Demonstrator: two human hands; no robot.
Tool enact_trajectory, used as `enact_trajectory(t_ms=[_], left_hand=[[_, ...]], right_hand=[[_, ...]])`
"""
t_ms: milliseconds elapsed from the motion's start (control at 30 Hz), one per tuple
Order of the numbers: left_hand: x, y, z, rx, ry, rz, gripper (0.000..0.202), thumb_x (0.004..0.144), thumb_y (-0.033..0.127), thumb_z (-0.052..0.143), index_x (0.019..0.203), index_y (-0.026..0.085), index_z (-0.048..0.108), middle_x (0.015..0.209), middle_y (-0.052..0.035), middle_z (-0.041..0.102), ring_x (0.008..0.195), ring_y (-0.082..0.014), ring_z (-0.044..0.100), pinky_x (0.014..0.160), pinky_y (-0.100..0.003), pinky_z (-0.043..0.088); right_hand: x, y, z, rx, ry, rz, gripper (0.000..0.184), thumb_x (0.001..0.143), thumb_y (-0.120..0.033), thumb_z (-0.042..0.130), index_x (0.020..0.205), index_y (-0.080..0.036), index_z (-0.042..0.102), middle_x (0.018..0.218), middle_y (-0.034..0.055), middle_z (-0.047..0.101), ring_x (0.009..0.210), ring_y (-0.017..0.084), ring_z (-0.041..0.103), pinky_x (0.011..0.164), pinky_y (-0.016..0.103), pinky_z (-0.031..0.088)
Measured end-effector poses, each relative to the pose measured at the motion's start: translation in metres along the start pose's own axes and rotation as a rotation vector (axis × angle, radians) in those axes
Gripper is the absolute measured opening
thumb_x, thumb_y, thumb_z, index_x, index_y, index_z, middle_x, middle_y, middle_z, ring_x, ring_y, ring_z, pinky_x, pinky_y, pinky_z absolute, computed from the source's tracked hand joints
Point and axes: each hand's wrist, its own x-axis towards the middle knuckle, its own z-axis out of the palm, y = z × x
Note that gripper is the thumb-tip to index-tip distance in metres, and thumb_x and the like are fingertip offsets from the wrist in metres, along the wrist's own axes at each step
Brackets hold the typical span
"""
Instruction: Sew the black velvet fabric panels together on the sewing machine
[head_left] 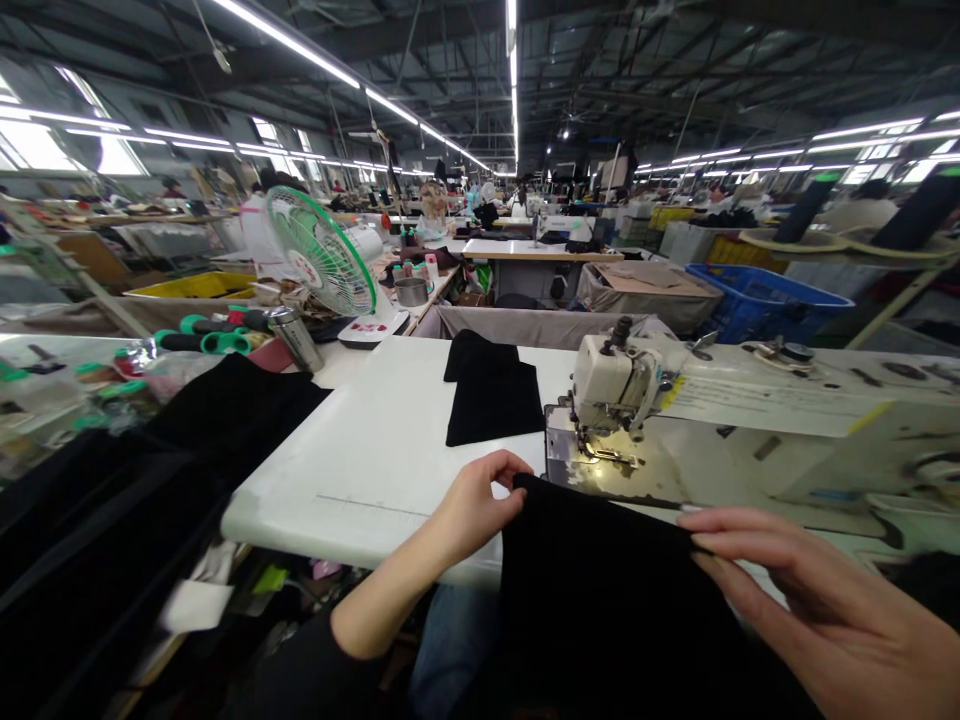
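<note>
A piece of black fabric (600,580) hangs between my two hands, over the front edge of the white sewing table (360,440). My left hand (480,505) pinches its upper left corner between thumb and fingers. At the upper right corner, my right hand (795,580) grips the cloth between thumb and fingertips. Just beyond the fabric's top edge stands a sewing machine (622,390), its needle area lit over a metal plate (645,465). Small black fabric pieces (495,400) lie overlapped on the table, left of the machine.
More black cloth (187,460) drapes at the left. A green-rimmed fan (322,250), a steel flask (295,338) and thread spools (217,335) stand at the back left. Behind the machine are a blue crate (772,300) and a cloth-lined bin (652,300). Thread cones (806,210) stand at upper right.
</note>
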Motion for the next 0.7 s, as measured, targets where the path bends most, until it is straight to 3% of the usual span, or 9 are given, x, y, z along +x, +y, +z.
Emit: enact_trajectory(t_ms=[133,267,367,533,633,700], left_hand=[[-0.002,0.002,-0.008,-0.329,-0.027,-0.129,0.019,0.071,0.021,0.070,0.089,0.017,0.065,0.067,0.0030,0.060,0.055,-0.0106,0.053,0.040,-0.018,0.039],[-0.007,0.007,-0.014,-0.585,0.023,-0.092,0.028,0.067,0.026,0.081,0.080,0.018,0.057,0.071,0.0038,0.061,0.054,-0.0090,0.054,0.050,-0.022,0.049],[-0.010,0.007,-0.016,-0.543,0.000,-0.056,0.018,0.071,0.028,0.078,0.075,0.016,0.066,0.076,-0.0004,0.066,0.062,-0.0105,0.059,0.061,-0.024,0.052],[-0.011,0.001,-0.019,-0.466,-0.043,-0.075,0.021,0.072,0.031,0.076,0.088,0.016,0.077,0.081,-0.0048,0.071,0.069,-0.0143,0.063,0.072,-0.029,0.053],[-0.008,-0.005,-0.017,-0.370,-0.045,0.028,0.021,0.068,0.028,0.080,0.086,0.018,0.077,0.094,-0.0072,0.073,0.080,-0.0184,0.067,0.078,-0.031,0.055],[-0.005,-0.009,-0.013,-0.224,0.033,0.120,0.013,0.068,0.025,0.079,0.079,0.020,0.078,0.095,-0.0077,0.074,0.087,-0.0207,0.068,0.082,-0.032,0.055]], right_hand=[[0.011,0.005,-0.005,0.035,0.071,0.064,0.024,0.084,-0.053,0.068,0.081,-0.031,0.076,0.099,-0.0019,0.078,0.083,0.019,0.076,0.081,0.021,0.060],[0.024,0.016,-0.001,0.129,0.070,0.171,0.027,0.075,-0.054,0.073,0.072,-0.028,0.077,0.089,0.0019,0.079,0.076,0.022,0.076,0.069,0.024,0.062],[0.026,0.029,0.007,0.241,0.062,0.240,0.027,0.072,-0.054,0.076,0.073,-0.026,0.078,0.091,0.0051,0.080,0.079,0.025,0.076,0.070,0.027,0.063],[0.021,0.051,0.014,0.302,0.064,0.331,0.028,0.071,-0.052,0.079,0.080,-0.025,0.079,0.100,0.0070,0.079,0.089,0.027,0.074,0.077,0.029,0.062],[0.022,0.054,0.013,0.363,0.030,0.367,0.029,0.073,-0.051,0.080,0.081,-0.023,0.078,0.106,0.0088,0.077,0.095,0.027,0.072,0.083,0.032,0.060],[0.026,0.055,0.017,0.435,-0.026,0.398,0.031,0.073,-0.052,0.080,0.080,-0.022,0.077,0.108,0.0106,0.077,0.098,0.028,0.071,0.087,0.036,0.058]])
